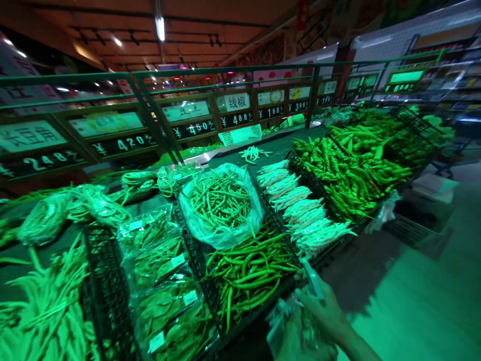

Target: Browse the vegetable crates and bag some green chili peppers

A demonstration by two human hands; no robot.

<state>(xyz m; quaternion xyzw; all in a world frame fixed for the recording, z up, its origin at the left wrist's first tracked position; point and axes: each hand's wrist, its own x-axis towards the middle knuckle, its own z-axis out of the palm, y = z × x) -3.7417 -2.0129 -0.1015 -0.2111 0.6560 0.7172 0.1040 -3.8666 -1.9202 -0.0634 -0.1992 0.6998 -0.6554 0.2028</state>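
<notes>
Hands working a plastic bag at the bean bench

The right hand [325, 313] is pinching a thin plastic bag [291, 326], its grip clenched on it; the left hand [300, 346] is gripping the bag too, beside the green beans [248, 273].

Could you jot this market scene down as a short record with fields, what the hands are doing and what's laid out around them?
Place: vegetable stall, green-tinted light
Right hand: pinching the thin plastic bag at its top
Left hand: under the bag, mostly hidden, grip unclear
Nearest produce: loose green beans in a black crate
Behind it: open bag of thinner beans
To the right: pale wrapped bundles, then piled green peppers
To the left: packed greens with labels
Back rail: price signs
</notes>
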